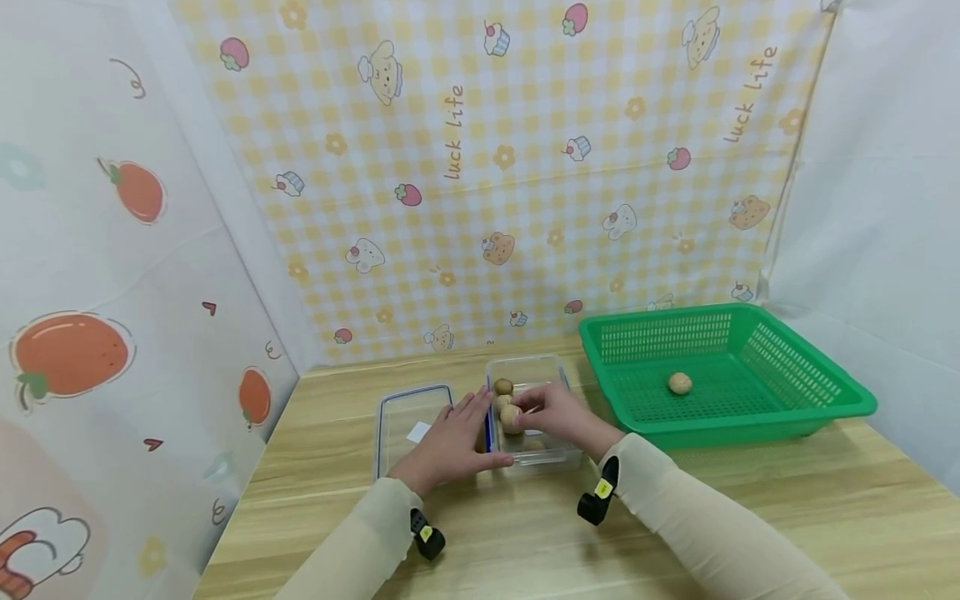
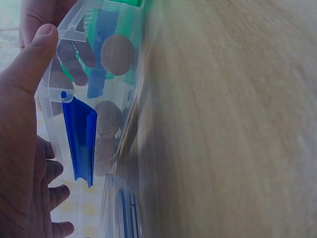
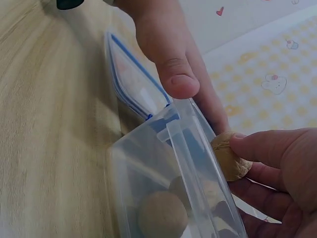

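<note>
A clear plastic container [image 1: 540,364] with blue side clips stands on the table, several walnuts inside it, one walnut [image 1: 503,387] near its far left corner. My right hand [image 1: 562,414] pinches another walnut [image 3: 229,157] between thumb and fingers, at the container's open top. My left hand [image 1: 452,447] lies along the container's left side, fingers extended and thumb at the near rim. Through the clear wall in the left wrist view, a walnut [image 2: 118,54] shows on the container floor. The container's lid [image 1: 397,410] lies flat to the left, partly covered by my left hand.
A green mesh basket [image 1: 750,425] stands at the right, with a single walnut [image 1: 679,383] on its floor. Behind the wooden table [image 1: 525,542] hangs a yellow checked cloth [image 1: 525,208]; white sheets flank it on both sides.
</note>
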`<state>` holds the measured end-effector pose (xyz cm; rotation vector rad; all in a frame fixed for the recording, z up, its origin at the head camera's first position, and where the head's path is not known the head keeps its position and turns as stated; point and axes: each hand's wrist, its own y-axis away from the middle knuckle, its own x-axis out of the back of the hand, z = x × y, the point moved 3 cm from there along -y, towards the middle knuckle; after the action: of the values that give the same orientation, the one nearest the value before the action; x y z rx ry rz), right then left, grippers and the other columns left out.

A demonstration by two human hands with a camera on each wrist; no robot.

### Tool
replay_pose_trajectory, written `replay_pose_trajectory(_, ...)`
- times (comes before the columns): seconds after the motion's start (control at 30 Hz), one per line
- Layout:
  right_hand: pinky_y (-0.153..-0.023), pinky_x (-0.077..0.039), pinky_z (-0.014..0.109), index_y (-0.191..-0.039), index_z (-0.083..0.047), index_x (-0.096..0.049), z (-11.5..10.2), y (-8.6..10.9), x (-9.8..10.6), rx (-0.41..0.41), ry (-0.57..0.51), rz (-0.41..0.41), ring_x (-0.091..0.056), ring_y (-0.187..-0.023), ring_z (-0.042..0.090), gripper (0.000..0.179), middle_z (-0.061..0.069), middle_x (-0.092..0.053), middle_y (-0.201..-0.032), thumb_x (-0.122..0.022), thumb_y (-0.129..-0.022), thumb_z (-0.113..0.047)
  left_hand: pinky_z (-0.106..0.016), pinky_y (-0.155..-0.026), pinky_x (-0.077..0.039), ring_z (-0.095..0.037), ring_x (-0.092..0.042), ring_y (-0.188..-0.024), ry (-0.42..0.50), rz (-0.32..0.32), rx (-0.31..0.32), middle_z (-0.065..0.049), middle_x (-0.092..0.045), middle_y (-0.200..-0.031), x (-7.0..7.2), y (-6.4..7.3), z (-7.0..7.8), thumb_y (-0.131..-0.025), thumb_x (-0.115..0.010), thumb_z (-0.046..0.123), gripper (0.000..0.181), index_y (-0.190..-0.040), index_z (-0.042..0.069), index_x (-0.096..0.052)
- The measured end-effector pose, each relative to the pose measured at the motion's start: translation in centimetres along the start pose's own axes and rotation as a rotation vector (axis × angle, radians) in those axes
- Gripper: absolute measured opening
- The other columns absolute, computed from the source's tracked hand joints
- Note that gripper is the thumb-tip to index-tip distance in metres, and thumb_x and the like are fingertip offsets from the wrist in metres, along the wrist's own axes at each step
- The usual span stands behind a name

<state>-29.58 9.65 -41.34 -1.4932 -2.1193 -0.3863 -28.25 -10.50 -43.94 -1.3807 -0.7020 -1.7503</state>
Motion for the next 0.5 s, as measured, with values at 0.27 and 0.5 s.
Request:
replay_pose_trajectory(0.27,-0.079,-0.057,0.034,-0.109,-0.006,-0.077,0.1,0.1,-0.8,0.045,0.042,-0.051,-0.066,-0.089,0.013,0.020,0.001,-0.075,-0.103,-0.078,-0.090,-0.013,-0.061,-0.120,-0.018,-0.028,-0.015,-0.155,0.004,-0.008,0.000,-0.006,-0.012,-0.170,0.0,0.1,0.0,-0.083,-0.047,0.086,0.115,-0.164,0.012,-0.013)
replay_pose_trajectory(0.5,-0.064,-0.054,0.028,-0.103,-0.006,-0.077,0.5,-0.2,-1.2,0.021,0.104,-0.065,-0.063,-0.077,0.011,0.019,-0.001,-0.073,-0.091,-0.080,-0.088,-0.016,-0.061,-0.119,-0.018,-0.028,-0.016,-0.155,0.013,0.005,0.000,-0.004,-0.010,-0.170,0.0,0.0,0.0,-0.083,-0.048,0.086,0.114,-0.164,0.014,-0.013)
